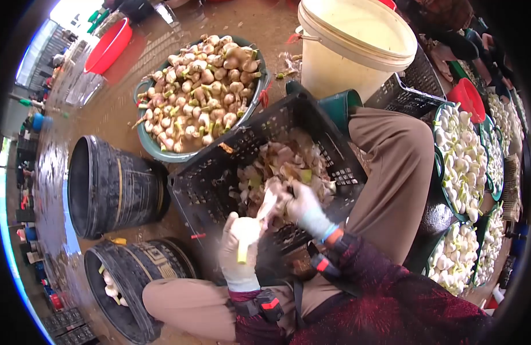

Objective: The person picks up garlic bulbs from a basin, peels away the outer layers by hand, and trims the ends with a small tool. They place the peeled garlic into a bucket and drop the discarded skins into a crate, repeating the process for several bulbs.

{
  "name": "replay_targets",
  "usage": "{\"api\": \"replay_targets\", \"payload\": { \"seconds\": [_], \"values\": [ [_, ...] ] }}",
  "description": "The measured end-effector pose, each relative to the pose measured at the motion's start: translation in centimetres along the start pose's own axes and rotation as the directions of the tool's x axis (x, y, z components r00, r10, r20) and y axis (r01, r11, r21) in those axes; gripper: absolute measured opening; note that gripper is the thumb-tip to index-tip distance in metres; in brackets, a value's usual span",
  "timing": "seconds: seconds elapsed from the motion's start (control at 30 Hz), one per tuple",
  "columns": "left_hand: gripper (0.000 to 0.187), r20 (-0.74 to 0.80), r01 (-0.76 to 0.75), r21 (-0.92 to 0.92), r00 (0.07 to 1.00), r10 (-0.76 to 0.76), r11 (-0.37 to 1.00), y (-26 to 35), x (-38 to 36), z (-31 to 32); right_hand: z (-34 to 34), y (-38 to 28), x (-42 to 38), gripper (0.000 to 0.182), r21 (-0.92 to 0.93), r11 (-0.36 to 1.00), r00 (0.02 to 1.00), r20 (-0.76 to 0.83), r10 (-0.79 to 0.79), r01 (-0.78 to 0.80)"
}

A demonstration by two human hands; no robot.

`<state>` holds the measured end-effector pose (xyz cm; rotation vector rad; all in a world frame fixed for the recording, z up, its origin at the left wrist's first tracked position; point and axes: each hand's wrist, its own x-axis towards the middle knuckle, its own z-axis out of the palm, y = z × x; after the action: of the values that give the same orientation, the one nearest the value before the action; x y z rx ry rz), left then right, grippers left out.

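Note:
My left hand, in a pale glove, is closed around a white garlic bulb whose green-yellow stem points down toward me. A long loose strip of garlic skin stretches from the bulb to my right hand. That hand is gloved too, its fingers pinched on the strip and a little blurred. Both hands are over the near side of a black plastic crate, which stands between my knees. Inside the crate lies a heap of papery garlic peelings.
Beyond the crate is a green tub heaped with unpeeled garlic. A cream bucket stands at its right. Two black buckets lie on the left, one holding a few white bulbs. Baskets of white garlic line the right.

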<state>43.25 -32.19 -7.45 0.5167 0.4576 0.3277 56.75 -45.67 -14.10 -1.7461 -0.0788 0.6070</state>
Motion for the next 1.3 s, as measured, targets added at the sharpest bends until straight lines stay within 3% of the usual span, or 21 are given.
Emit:
{"api": "replay_targets", "payload": {
  "seconds": [0.03, 0.07, 0.13, 0.2, 0.27, 0.33, 0.4, 0.5, 0.63, 0.7, 0.73, 0.77, 0.8, 0.9, 0.97, 1.03, 1.07, 1.13, 1.17, 1.2, 1.3],
  "values": [
    [0.048, -0.052, -0.050, -0.118, 0.998, 0.044, 0.992, 0.0, 0.1, 0.3, -1.3, -1.2, -0.4, 0.028, -0.461, 0.866, 0.979, 0.026, -0.202, 0.191],
    [0.049, -0.052, -0.022, -0.166, 0.999, 0.013, 0.986, 0.5, 0.0, 0.3, -2.1, -2.6, -1.0, 0.034, -0.803, 0.500, 0.919, 0.139, -0.370, 0.323],
    [0.046, -0.008, -0.063, -0.273, 0.998, 0.063, 0.960, 0.6, -0.1, 1.1, -2.1, -4.7, -2.7, 0.038, -0.761, 0.536, 0.891, 0.120, -0.438, 0.366],
    [0.043, -0.041, -0.097, -0.220, 0.995, 0.091, 0.971, 0.4, -0.2, 2.2, -2.1, -6.9, -3.9, 0.042, -0.717, 0.563, 0.864, 0.109, -0.491, 0.411],
    [0.040, -0.083, -0.114, -0.160, 0.991, 0.102, 0.980, -0.4, -0.4, 2.4, -1.4, -8.9, -4.6, 0.043, -0.123, 0.957, 0.906, 0.373, -0.200, 0.262],
    [0.036, -0.100, -0.192, 0.076, 0.975, 0.199, 0.978, -1.2, 0.1, 2.0, -0.1, -8.6, -4.7, 0.043, -0.138, 0.919, 0.889, 0.340, -0.306, 0.369],
    [0.035, -0.060, -0.190, 0.077, 0.979, 0.195, 0.979, -1.7, 0.5, 1.6, 0.0, -8.7, -4.9, 0.030, -0.240, 0.938, 0.933, 0.318, -0.167, 0.250],
    [0.036, -0.082, -0.201, 0.122, 0.974, 0.211, 0.972, -2.5, 0.8, 1.7, 0.7, -8.4, -4.9, 0.026, -0.376, 0.888, 0.959, 0.206, -0.197, 0.263],
    [0.039, -0.082, -0.103, 0.374, 0.986, 0.143, 0.922, -2.2, 1.6, 2.0, 0.5, -7.1, -3.2, 0.022, -0.186, 0.952, 0.969, 0.096, -0.227, 0.242],
    [0.039, -0.166, -0.035, 0.435, 0.979, 0.118, 0.900, -1.8, 1.1, 2.2, 0.2, -6.9, -3.3, 0.020, -0.278, 0.907, 0.948, 0.077, -0.308, 0.317],
    [0.039, -0.249, 0.038, 0.487, 0.964, 0.097, 0.872, -1.6, 0.8, 2.5, 0.2, -6.7, -3.3, 0.018, -0.369, 0.846, 0.919, 0.067, -0.388, 0.384],
    [0.038, -0.191, 0.061, 0.804, 0.968, 0.161, 0.591, -1.7, 1.0, 2.8, 0.6, -6.2, -3.6, 0.016, -0.355, 0.849, 0.918, 0.082, -0.389, 0.392],
    [0.037, -0.200, 0.019, 0.764, 0.958, 0.208, 0.645, -2.0, 0.9, 3.6, 0.9, -6.0, -3.9, 0.016, -0.355, 0.854, 0.923, 0.093, -0.373, 0.380],
    [0.035, -0.384, 0.200, 0.661, 0.918, 0.097, 0.723, -1.5, 0.4, 2.2, 1.0, -6.2, -2.5, 0.017, -0.411, 0.854, 0.945, 0.067, -0.320, 0.318],
    [0.035, -0.359, 0.151, 0.532, 0.931, 0.061, 0.833, -1.1, 0.0, 1.5, -0.1, -6.3, -0.6, 0.022, -0.165, 0.973, 0.982, -0.067, -0.175, 0.162],
    [0.036, -0.297, 0.120, 0.406, 0.955, 0.007, 0.906, -0.4, -0.3, 1.4, -0.4, -5.7, 1.5, 0.021, 0.211, 0.974, 0.974, -0.225, -0.035, 0.084],
    [0.037, -0.240, 0.109, 0.263, 0.970, -0.044, 0.959, -0.1, -0.5, 1.4, -1.8, -6.2, 0.6, 0.027, -0.196, 0.977, 0.962, -0.272, 0.028, -0.084],
    [0.038, -0.182, 0.084, 0.199, 0.982, -0.047, 0.976, 0.2, -0.6, 1.7, -1.7, -5.6, -1.4, 0.032, -0.301, 0.925, 0.958, -0.098, -0.271, 0.231],
    [0.038, -0.136, 0.065, 0.097, 0.989, -0.052, 0.993, 0.1, -0.7, 1.6, -1.6, -5.5, -2.5, 0.038, -0.158, 0.916, 0.924, -0.037, -0.379, 0.370],
    [0.037, -0.095, 0.048, -0.006, 0.994, -0.049, 0.999, 0.0, -0.9, 1.4, -1.9, -5.4, -3.2, 0.035, -0.312, 0.893, 0.945, 0.073, -0.318, 0.324],
    [0.030, -0.015, 0.022, -0.186, 1.000, -0.026, 0.982, -0.5, -0.8, 1.0, -0.8, -4.8, -3.2, 0.023, -0.154, 0.974, 0.985, 0.074, -0.158, 0.168]
  ]
}}
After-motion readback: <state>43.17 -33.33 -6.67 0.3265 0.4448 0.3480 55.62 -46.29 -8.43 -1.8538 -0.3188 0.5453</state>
